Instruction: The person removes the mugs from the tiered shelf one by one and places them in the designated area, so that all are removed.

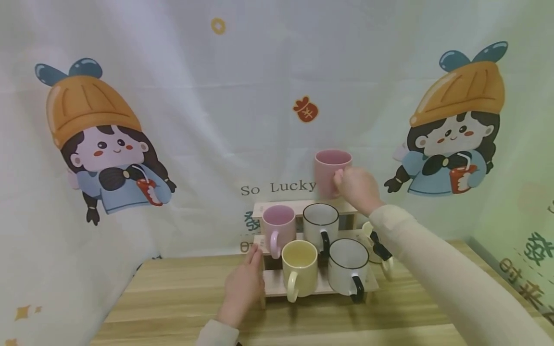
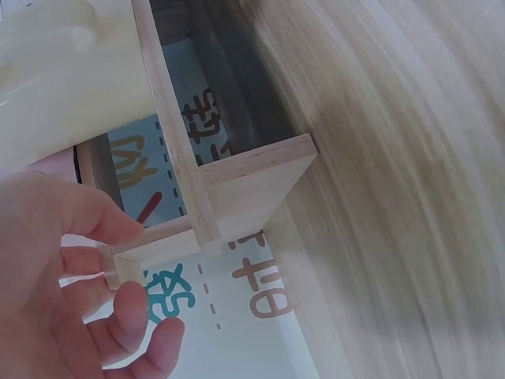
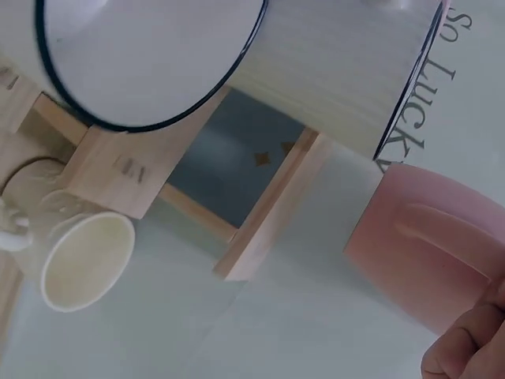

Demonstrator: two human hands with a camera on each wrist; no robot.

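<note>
My right hand (image 1: 358,187) holds a pink mug (image 1: 325,175) by its handle at the top tier of a three-tier wooden rack (image 1: 277,208). I cannot tell whether the mug's base touches the board. At the rack's left end my left hand (image 2: 47,268) grips the edge of the middle tier, thumb on one side, fingers on the other. A lilac mug (image 1: 283,226) and a white black-rimmed mug (image 1: 315,230) stand on the middle tier. The bottom tier bears a yellow mug (image 1: 299,271) and another white black-rimmed mug (image 1: 344,276).
Beside the rack on the right is a cream mug (image 3: 87,260), partly hidden by my right sleeve in the head view. The rack stands on a wood-grain table (image 1: 173,298). Directly behind hangs a printed cloth (image 1: 238,120) with cartoon figures and lettering.
</note>
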